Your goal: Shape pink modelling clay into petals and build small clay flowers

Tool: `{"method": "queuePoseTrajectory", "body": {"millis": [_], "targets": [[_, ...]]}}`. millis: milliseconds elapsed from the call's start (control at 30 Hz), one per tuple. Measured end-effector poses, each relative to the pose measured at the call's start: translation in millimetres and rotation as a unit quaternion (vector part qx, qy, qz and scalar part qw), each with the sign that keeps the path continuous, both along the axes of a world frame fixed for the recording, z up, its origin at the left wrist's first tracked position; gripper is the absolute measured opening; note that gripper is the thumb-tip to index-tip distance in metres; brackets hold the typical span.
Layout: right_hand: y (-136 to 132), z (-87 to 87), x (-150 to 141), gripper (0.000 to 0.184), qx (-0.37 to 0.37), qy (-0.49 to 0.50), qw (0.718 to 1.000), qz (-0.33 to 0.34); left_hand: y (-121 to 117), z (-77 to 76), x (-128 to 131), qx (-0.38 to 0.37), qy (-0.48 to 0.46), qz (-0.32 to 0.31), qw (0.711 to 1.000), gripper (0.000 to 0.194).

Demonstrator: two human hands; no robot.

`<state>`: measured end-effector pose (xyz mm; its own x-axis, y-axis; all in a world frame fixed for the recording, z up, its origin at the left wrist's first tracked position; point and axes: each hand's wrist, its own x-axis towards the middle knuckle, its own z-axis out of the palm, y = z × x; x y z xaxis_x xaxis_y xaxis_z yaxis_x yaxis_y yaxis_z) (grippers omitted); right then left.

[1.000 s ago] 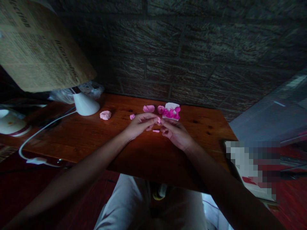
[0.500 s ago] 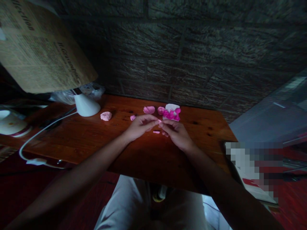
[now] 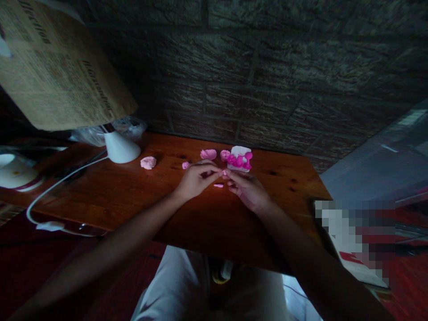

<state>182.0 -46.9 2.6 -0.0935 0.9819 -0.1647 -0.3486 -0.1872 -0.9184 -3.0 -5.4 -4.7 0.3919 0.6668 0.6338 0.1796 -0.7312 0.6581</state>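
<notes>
- Dark stone-patterned wall behind a reddish-brown wooden tabletop (image 3: 277, 178).
- Left hand (image 3: 195, 182) and right hand (image 3: 250, 191): fingertips pinched together on a small pale-pink soft lump (image 3: 224, 172); its long axis is unclear.
- Thin pink strip (image 3: 218, 185): on the wood, bodyward of the fingertips, lying left-to-right; nearer hand unclear.
- Beyond: magenta knobbly piece (image 3: 248, 156) on a white pad (image 3: 240, 150).

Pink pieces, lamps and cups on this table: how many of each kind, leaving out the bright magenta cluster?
Pink lumps: 4
Pink strip: 1
Held pink piece: 1
Lamp: 1
Cup: 1
Total: 8
</notes>
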Motion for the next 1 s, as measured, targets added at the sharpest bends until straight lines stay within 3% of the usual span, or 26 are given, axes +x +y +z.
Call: {"method": "queuePoseTrajectory", "body": {"millis": [233,533,733,1000], "targets": [[0.8,-2.3,1.7,0.034,0.016,-0.019,1.0,0.005,-1.1,-0.6,2.7,0.022,0.022,-0.025,0.999,0.014],[3.8,3.8,8.4,0.036,0.016,0.021,1.0,-0.011,1.3,4.6,-1.9,0.012,-0.009,0.065,0.998,0.016],[4.7,3.5,8.8,0.037,0.018,0.017,0.999,-0.027,4.3,2.8,-4.1,0.014,-0.007,0.067,0.998,0.016],[6.1,-0.1,11.8,0.042,0.047,0.034,0.998,0.011,5.0,1.4,-4.6,0.006,0.004,0.069,0.998,0.018]]}}
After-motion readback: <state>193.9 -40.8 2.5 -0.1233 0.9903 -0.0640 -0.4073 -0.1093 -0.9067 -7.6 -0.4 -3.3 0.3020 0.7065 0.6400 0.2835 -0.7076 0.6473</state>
